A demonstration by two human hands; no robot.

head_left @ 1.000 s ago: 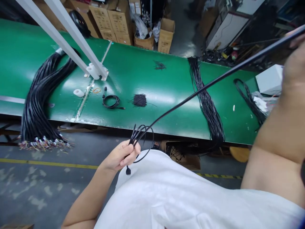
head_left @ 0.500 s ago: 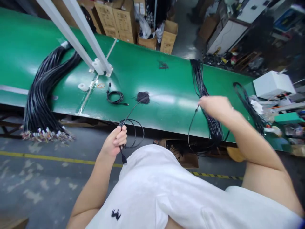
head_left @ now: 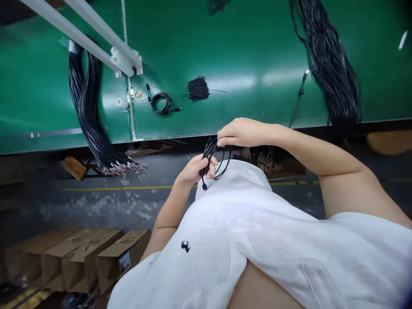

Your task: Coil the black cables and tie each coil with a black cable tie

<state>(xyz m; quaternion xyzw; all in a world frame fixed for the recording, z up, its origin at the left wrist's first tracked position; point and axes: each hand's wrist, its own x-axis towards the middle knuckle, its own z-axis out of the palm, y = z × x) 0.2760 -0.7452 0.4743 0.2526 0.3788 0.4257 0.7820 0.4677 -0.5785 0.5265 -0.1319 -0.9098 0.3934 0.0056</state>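
A black cable is gathered in loops in front of my white shirt, just below the bench edge. My left hand is closed around the loops, and a black plug pokes out beneath it. At the top of the coil, my right hand pinches the cable, its fingertips partly hidden. Above my hands on the green bench lies a stack of short black ties. Left of the stack rests another coiled black cable.
Thick black cable bundles lie at the left and right. Near the right bundle is a loose cable end. White posts rise from the bench beside small white rolls. Cardboard boxes stand on the floor at lower left.
My right hand has come from the right bundle to the coil by my left hand. More loops are gathered now. The view has tilted down, showing boxes behind me.
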